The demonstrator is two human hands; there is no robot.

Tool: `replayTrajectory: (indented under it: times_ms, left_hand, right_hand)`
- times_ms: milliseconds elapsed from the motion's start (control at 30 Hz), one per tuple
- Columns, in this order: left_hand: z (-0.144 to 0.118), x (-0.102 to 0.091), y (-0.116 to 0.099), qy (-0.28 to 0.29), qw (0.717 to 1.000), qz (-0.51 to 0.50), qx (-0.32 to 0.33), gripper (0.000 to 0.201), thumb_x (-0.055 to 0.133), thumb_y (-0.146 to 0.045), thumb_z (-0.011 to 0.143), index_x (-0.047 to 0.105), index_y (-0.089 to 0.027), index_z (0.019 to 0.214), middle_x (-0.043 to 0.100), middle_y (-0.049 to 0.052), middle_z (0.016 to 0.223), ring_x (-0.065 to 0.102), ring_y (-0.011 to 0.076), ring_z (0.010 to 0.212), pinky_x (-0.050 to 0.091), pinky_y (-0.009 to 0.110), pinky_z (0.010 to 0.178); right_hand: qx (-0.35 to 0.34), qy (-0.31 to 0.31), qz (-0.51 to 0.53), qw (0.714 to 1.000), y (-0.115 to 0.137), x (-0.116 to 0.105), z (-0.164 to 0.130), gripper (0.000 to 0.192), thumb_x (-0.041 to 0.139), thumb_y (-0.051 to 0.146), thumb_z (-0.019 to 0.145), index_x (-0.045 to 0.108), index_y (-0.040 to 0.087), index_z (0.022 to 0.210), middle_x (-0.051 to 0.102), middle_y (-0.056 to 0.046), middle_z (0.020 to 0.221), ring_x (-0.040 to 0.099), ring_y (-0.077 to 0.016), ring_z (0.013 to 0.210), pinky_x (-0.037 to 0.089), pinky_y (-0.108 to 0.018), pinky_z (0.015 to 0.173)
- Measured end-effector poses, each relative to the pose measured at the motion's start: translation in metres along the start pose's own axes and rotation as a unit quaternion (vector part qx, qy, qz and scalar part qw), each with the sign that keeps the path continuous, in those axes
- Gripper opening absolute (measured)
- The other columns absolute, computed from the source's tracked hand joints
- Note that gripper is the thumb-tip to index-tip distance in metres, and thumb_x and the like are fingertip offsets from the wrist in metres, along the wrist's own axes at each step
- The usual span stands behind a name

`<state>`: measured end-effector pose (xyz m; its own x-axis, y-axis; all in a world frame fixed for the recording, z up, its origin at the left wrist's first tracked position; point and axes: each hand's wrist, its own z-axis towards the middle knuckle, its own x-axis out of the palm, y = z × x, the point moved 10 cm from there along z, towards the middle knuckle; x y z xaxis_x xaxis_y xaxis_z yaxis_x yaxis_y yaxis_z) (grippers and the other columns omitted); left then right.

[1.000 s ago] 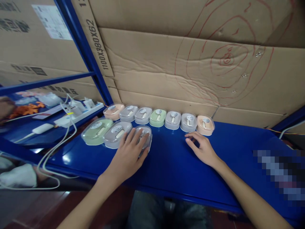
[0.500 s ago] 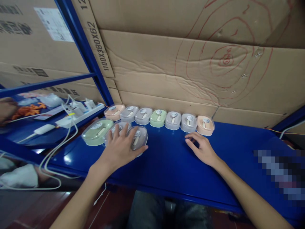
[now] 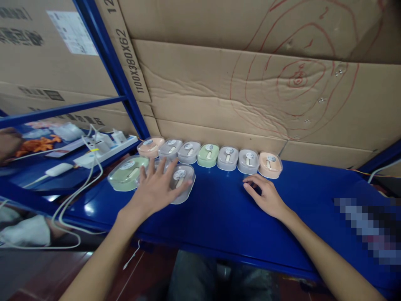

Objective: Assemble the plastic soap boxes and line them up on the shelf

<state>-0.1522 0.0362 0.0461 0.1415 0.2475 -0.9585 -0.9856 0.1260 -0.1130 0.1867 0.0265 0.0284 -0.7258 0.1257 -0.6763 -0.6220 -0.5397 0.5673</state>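
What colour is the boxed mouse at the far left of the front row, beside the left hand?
Pale green, in a clear case, just left of the left hand; head view.

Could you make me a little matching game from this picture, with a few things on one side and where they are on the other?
Things:
1. left hand
2. right hand
3. green case
4. power strip

Places:
A. flat on the bare blue shelf, below the back row of cases
B. far left of the front row
C. on the left shelf, with white cables
D. spread over the grey cases in the front row

Pairs: 1-D, 2-A, 3-B, 4-C
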Motion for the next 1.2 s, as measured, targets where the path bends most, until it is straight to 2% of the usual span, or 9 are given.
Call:
replayTrajectory:
  times_ms: [100, 233, 333, 467, 667, 800, 967, 1067, 1200]
  left_hand:
    - [0.01, -0.005, 0.023, 0.02, 0.997, 0.003, -0.073, 0.101, 0.041, -0.086, 0.1, 0.029, -0.022, 0.176, 0.023, 0.022, 0.184, 0.012, 0.0613, 0.167, 0.017, 0.084, 0.127]
    - [0.015, 0.006, 0.049, 0.082, 0.985, 0.009, -0.152, 0.113, 0.039, -0.095, 0.094, 0.031, -0.019, 0.176, 0.018, 0.028, 0.183, 0.012, 0.0698, 0.162, 0.012, 0.087, 0.125]
    - [0.015, 0.012, 0.054, 0.106, 0.981, 0.025, -0.158, 0.115, 0.035, -0.095, 0.094, 0.029, -0.016, 0.177, 0.022, 0.031, 0.181, 0.011, 0.0687, 0.163, 0.012, 0.085, 0.126]
    - [0.011, 0.012, 0.054, 0.12, 0.98, 0.036, -0.156, 0.114, 0.034, -0.095, 0.094, 0.028, -0.018, 0.178, 0.022, 0.029, 0.182, 0.011, 0.0663, 0.164, 0.013, 0.083, 0.127]
    - [0.003, 0.012, 0.058, 0.119, 0.98, 0.03, -0.16, 0.111, 0.035, -0.093, 0.095, 0.03, -0.017, 0.177, 0.023, 0.027, 0.182, 0.009, 0.0638, 0.166, 0.014, 0.081, 0.129]
    - [-0.003, 0.015, 0.067, 0.108, 0.982, 0.036, -0.153, 0.113, 0.033, -0.094, 0.095, 0.028, -0.017, 0.178, 0.02, 0.026, 0.184, 0.006, 0.0618, 0.167, 0.01, 0.081, 0.13]
    - [-0.008, 0.018, 0.079, 0.106, 0.982, 0.039, -0.153, 0.117, 0.029, -0.097, 0.093, 0.027, -0.018, 0.178, 0.02, 0.025, 0.184, 0.006, 0.0613, 0.167, 0.01, 0.081, 0.13]
    - [-0.007, 0.019, 0.083, 0.105, 0.982, 0.039, -0.152, 0.116, 0.027, -0.097, 0.093, 0.026, -0.018, 0.178, 0.019, 0.025, 0.184, 0.007, 0.0616, 0.167, 0.011, 0.082, 0.13]
    - [-0.003, 0.019, 0.084, 0.094, 0.984, 0.042, -0.148, 0.115, 0.026, -0.096, 0.093, 0.027, -0.018, 0.178, 0.021, 0.025, 0.184, 0.007, 0.0615, 0.167, 0.009, 0.082, 0.13]
  right_hand:
    - [0.001, 0.004, 0.001, 1.0, 0.0, 0.001, 0.0, 0.026, 0.06, 0.046, 0.11, 0.076, 0.025, 0.111, 0.079, -0.008, 0.111, 0.075, -0.0256, 0.096, 0.061, -0.041, 0.089]
    - [0.0, 0.005, -0.002, 1.0, -0.002, 0.002, 0.0, 0.026, 0.061, 0.046, 0.11, 0.076, 0.025, 0.111, 0.079, -0.008, 0.111, 0.075, -0.0249, 0.095, 0.061, -0.041, 0.089]
    - [-0.002, 0.005, -0.001, 1.0, -0.002, 0.003, -0.001, 0.027, 0.06, 0.046, 0.111, 0.075, 0.024, 0.111, 0.079, -0.008, 0.112, 0.075, -0.025, 0.096, 0.061, -0.042, 0.091]
    - [0.001, 0.009, -0.002, 1.0, -0.003, 0.003, -0.001, 0.026, 0.06, 0.046, 0.11, 0.075, 0.025, 0.112, 0.079, -0.008, 0.113, 0.076, -0.0256, 0.097, 0.061, -0.044, 0.093]
    - [-0.004, 0.006, -0.007, 1.0, 0.0, 0.002, 0.0, 0.024, 0.06, 0.046, 0.11, 0.075, 0.026, 0.111, 0.079, -0.008, 0.113, 0.076, -0.0266, 0.099, 0.061, -0.045, 0.093]
    - [-0.015, -0.002, -0.026, 1.0, 0.001, -0.003, 0.0, 0.024, 0.059, 0.044, 0.111, 0.073, 0.025, 0.112, 0.078, -0.009, 0.115, 0.075, -0.0287, 0.108, 0.06, -0.049, 0.1]
    - [-0.046, -0.074, -0.15, 0.985, -0.003, -0.031, 0.004, 0.028, 0.058, 0.045, 0.11, 0.074, 0.024, 0.118, 0.073, -0.014, 0.125, 0.067, -0.0349, 0.126, 0.051, -0.057, 0.116]
    - [-0.005, -0.11, -0.27, 0.956, -0.022, -0.053, 0.005, 0.042, 0.055, 0.046, 0.108, 0.07, 0.016, 0.134, 0.064, -0.023, 0.143, 0.058, -0.042, 0.138, 0.049, -0.061, 0.118]
    - [0.1, -0.051, -0.384, 0.917, -0.066, -0.062, 0.002, 0.069, 0.055, 0.053, 0.106, 0.048, 0.013, 0.162, 0.045, -0.029, 0.168, 0.044, -0.0505, 0.153, 0.045, -0.067, 0.118]
